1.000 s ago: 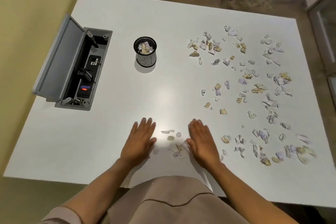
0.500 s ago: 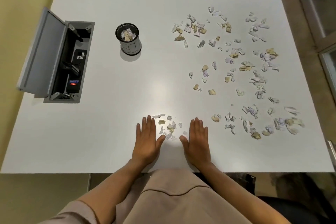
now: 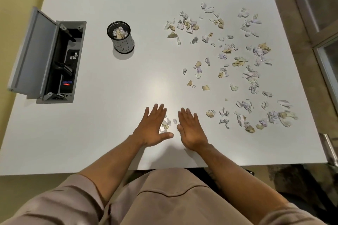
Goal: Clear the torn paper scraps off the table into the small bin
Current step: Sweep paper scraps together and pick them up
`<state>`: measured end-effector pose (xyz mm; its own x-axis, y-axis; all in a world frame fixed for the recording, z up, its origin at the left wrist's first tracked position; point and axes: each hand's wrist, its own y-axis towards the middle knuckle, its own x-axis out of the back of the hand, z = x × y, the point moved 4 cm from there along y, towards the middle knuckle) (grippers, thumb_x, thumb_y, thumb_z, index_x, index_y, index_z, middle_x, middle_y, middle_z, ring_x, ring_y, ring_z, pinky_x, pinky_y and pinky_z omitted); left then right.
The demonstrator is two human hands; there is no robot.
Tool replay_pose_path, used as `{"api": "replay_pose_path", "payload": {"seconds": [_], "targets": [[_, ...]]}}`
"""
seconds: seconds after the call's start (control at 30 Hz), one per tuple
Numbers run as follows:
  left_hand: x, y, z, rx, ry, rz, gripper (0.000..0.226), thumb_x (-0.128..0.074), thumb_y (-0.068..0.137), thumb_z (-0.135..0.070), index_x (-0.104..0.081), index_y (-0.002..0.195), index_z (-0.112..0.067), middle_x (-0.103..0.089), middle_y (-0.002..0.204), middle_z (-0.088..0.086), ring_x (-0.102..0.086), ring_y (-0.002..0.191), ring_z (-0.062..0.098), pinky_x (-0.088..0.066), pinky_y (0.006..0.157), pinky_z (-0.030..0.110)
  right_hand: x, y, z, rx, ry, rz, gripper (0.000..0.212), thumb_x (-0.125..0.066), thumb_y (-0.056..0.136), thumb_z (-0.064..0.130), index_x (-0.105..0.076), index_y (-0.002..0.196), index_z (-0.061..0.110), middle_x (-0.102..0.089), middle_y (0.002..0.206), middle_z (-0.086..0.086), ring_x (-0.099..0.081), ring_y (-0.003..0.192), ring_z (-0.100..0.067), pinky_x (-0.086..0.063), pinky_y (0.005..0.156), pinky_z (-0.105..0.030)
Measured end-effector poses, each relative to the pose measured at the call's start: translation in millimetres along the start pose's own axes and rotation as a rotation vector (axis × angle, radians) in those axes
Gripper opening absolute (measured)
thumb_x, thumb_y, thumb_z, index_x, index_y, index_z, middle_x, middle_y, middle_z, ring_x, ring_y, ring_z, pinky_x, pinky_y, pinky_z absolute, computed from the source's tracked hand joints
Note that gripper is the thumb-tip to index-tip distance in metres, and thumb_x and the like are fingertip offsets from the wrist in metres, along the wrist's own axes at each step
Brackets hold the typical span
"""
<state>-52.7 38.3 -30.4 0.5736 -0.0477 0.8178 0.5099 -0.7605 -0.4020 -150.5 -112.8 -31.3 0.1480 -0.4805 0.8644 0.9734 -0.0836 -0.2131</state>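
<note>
Head view showed you leaning over the white table [image 3: 109, 133], which filled nearly the whole frame, with your beige clothing and bare forearms coming in from the bottom edge. At the table's left side a grey cable box [image 3: 60, 64] was sunk into the top, its lid [image 3: 31, 53] tilted up and open toward the wall, dark sockets and a small red light showing inside.

Across the right half of the table lay the wide scatter of torn paper scraps [image 3: 237, 64], white, lilac and tan, spread from the far right area down to the near right edge, all well apart from the bin. The small bin [image 3: 121, 37], a dark round cup with a pale band, stood upright at the far left-centre, between the cable box and the scatter, and already held some scraps.

Your left hand [image 3: 152, 129] and right hand [image 3: 191, 131] were flat on the table near the front edge, palms down, fingers stretched out and slightly spread, gripping nothing. Your left thumb pointed across toward your right hand. Between the two hands sat a small heap of scraps [image 3: 167, 124], close against your left palm's inner edge and just beside your right hand.
</note>
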Motion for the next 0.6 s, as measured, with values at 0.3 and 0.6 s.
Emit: {"api": "replay_pose_path", "payload": {"seconds": [0.3, 0.6], "targets": [[-6, -24, -14, -0.208, 0.056, -0.026, 0.072, -0.047, 0.093, -0.057, -0.03, 0.152, -0.019, -0.019, 0.162, 0.005, -0.009, 0.151, 0.026, -0.018, 0.119, 0.051, 6, -31, 13, 0.262, -0.135, -0.098, 0.05, -0.035, 0.102, 0.032, -0.053, 0.133, -0.002, -0.051, 0.14, -0.018, -0.047, 0.132, -0.033, -0.038, 0.109, -0.047], [5, -62, -1, 0.363, -0.07, -0.125, 0.108, -0.07, 0.063, -0.073, -0.022, 0.149, -0.03, -0.035, 0.14, 0.002, -0.037, 0.123, 0.029, -0.046, 0.088, 0.041, 17, -45, -1, -0.303, -0.012, 0.066, 0.09, -0.08, 0.069, 0.047, -0.043, 0.14, 0.004, -0.05, 0.117, -0.015, -0.051, 0.103, -0.033, -0.054, 0.069, -0.043]]}}
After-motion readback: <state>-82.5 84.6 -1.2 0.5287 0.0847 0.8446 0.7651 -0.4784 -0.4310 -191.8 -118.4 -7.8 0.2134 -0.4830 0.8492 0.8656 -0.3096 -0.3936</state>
